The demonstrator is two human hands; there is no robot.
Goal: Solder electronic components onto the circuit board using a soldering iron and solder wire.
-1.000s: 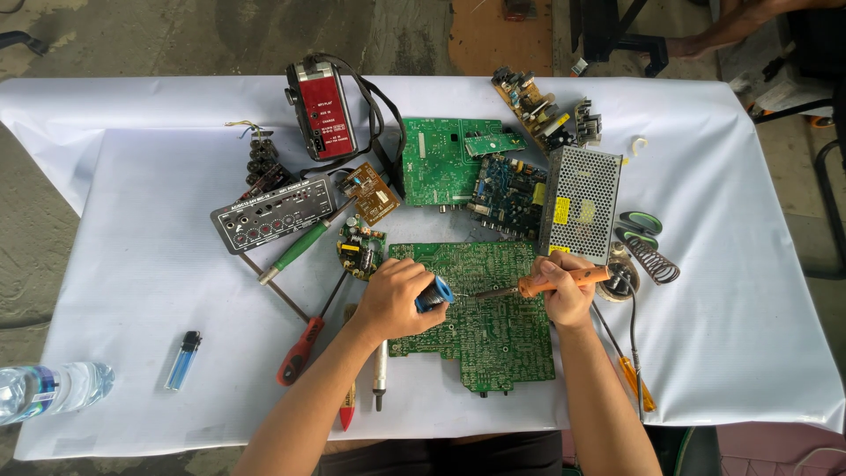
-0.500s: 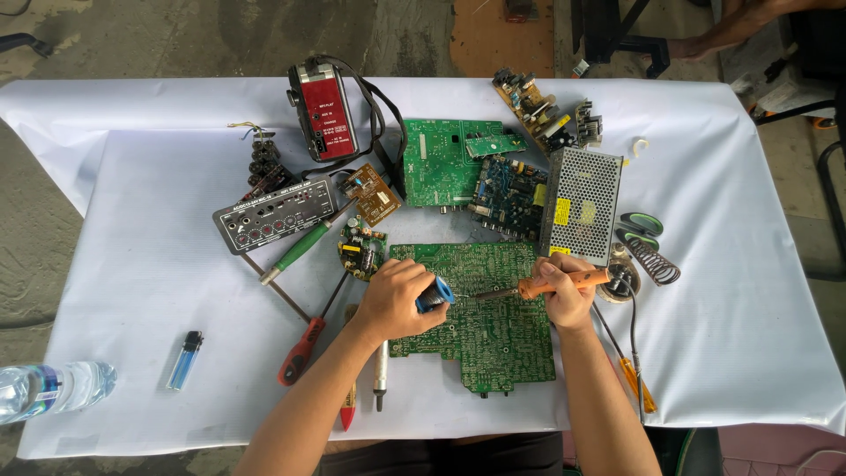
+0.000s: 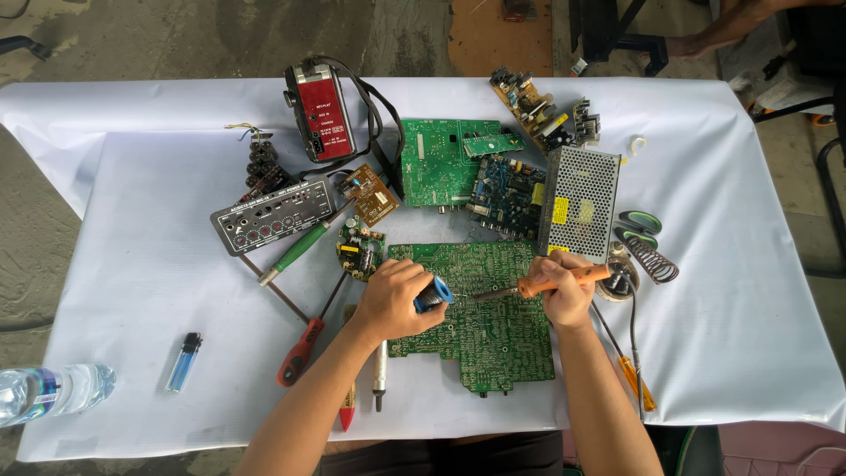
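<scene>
The left hand (image 3: 395,300) grips a blue solder spool (image 3: 434,296); the right hand (image 3: 561,287) clasps an orange-handled soldering iron (image 3: 538,285), both over a large green circuit board (image 3: 493,335).

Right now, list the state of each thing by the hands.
Left hand: closed on the solder spool.
Right hand: gripping the soldering iron, tip on the board.
Large green circuit board: lying flat, under both hands.
Red-handled screwdriver: lying untouched.
Lighter: lying flat.
</scene>
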